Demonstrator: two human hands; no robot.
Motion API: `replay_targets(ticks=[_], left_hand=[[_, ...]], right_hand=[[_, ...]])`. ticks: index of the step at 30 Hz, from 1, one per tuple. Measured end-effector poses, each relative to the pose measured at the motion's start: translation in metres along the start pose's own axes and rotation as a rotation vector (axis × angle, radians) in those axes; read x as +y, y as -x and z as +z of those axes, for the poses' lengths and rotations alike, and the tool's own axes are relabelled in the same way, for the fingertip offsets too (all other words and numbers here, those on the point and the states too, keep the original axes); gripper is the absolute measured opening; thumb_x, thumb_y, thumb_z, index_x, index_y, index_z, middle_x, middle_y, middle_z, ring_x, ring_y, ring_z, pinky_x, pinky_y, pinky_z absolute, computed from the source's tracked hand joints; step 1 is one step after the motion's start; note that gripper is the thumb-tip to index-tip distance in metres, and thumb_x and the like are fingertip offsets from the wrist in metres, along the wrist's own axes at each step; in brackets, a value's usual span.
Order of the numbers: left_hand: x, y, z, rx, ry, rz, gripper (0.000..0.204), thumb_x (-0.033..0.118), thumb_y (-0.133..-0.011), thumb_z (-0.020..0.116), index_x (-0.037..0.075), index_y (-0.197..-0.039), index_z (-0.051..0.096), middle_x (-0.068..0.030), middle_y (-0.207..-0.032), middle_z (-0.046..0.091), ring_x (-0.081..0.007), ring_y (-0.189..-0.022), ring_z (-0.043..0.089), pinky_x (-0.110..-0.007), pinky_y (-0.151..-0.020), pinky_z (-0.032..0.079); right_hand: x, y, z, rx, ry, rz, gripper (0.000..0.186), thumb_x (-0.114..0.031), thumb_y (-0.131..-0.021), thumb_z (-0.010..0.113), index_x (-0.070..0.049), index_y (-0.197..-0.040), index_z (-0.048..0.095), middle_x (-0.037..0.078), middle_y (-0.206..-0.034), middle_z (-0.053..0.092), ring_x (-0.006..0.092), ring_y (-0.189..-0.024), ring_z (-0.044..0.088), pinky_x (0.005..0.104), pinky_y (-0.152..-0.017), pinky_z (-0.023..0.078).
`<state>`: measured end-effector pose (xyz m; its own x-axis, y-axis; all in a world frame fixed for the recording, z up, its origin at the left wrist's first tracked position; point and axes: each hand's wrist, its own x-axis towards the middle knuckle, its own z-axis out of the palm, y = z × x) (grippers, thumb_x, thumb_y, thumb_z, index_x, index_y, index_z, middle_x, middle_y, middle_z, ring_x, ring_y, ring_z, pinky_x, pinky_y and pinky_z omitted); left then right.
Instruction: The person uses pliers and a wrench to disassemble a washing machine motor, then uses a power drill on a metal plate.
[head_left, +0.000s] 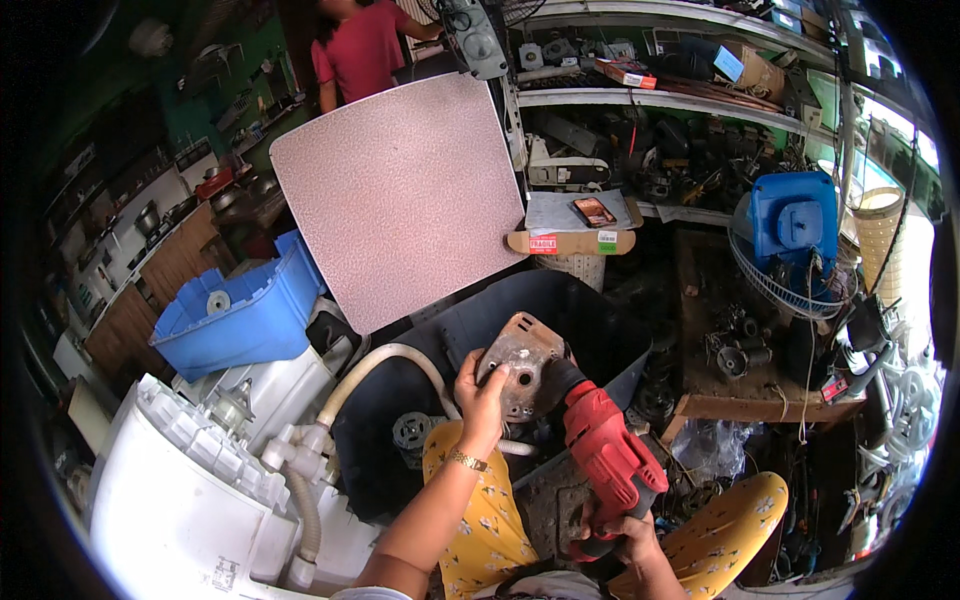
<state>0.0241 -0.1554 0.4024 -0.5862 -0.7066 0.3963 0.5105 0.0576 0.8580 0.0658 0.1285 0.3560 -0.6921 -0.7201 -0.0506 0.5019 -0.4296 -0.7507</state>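
Observation:
My left hand (pixel 482 402) grips a worn, rusty metal plate (pixel 524 350) with rounded corners, a round hole and small slots. The thumb lies across its face, and a gold watch band circles that wrist. In my right hand (pixel 630 538) is a red power drill (pixel 606 445), held by its handle and pointed up toward the plate. A dark attachment at the drill's nose is at the plate's right side; I cannot tell its exact shape or whether it touches. Below both hands is a large black tub (pixel 375 470).
White appliance housing (pixel 165 490) with a ribbed hose (pixel 385 360) stands left, beside a blue bin (pixel 235 325). A pinkish square panel (pixel 400 190) leans behind the tub. At right, a wooden table (pixel 740 400) bears metal parts. Another person (pixel 365 50) stands at the back.

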Motion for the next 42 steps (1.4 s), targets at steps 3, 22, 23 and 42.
replay_targets(ticks=[3, 22, 23, 42], left_hand=[[-0.016, -0.002, -0.017, -0.007, 0.161, -0.153, 0.031, -0.004, -0.078, 0.05, 0.001, -0.108, 0.055, -0.0036, -0.102, 0.059, -0.0103, -0.093, 0.055, -0.026, -0.084, 0.046], [-0.015, -0.02, -0.032, -0.126, 0.164, -0.188, 0.037, -0.005, -0.081, 0.066, 0.001, -0.116, 0.057, -0.008, -0.109, 0.065, -0.0166, -0.099, 0.062, -0.03, -0.09, 0.05], [-0.012, -0.021, -0.032, -0.13, 0.164, -0.19, 0.037, -0.005, -0.081, 0.066, 0.001, -0.116, 0.057, -0.008, -0.109, 0.065, -0.0166, -0.099, 0.062, -0.03, -0.09, 0.05], [0.002, -0.027, -0.036, -0.024, 0.238, -0.455, 0.01, 0.009, -0.088, 0.06, 0.004, -0.095, 0.064, -0.0007, -0.093, 0.061, -0.0097, -0.091, 0.053, -0.025, -0.087, 0.041]], right_hand=[[-0.02, 0.005, 0.008, 0.004, -0.009, 0.028, 0.069, -0.009, -0.056, 0.059, 0.005, -0.123, 0.046, 0.017, -0.084, 0.063, 0.0273, -0.074, 0.064, 0.0383, -0.069, 0.053], [-0.019, 0.024, -0.011, -0.026, -0.041, -0.061, 0.071, -0.005, -0.053, 0.065, 0.009, -0.12, 0.047, 0.02, -0.096, 0.062, 0.0339, -0.087, 0.065, 0.0426, -0.078, 0.056], [-0.019, 0.025, -0.011, -0.023, -0.043, -0.064, 0.071, -0.005, -0.053, 0.065, 0.009, -0.12, 0.047, 0.02, -0.096, 0.062, 0.0339, -0.087, 0.065, 0.0426, -0.078, 0.056], [-0.024, 0.021, -0.01, -0.043, 0.089, -0.027, 0.064, 0.0, -0.057, 0.062, 0.006, -0.12, 0.051, 0.018, -0.093, 0.064, 0.026, -0.081, 0.065, 0.0344, -0.07, 0.055]])
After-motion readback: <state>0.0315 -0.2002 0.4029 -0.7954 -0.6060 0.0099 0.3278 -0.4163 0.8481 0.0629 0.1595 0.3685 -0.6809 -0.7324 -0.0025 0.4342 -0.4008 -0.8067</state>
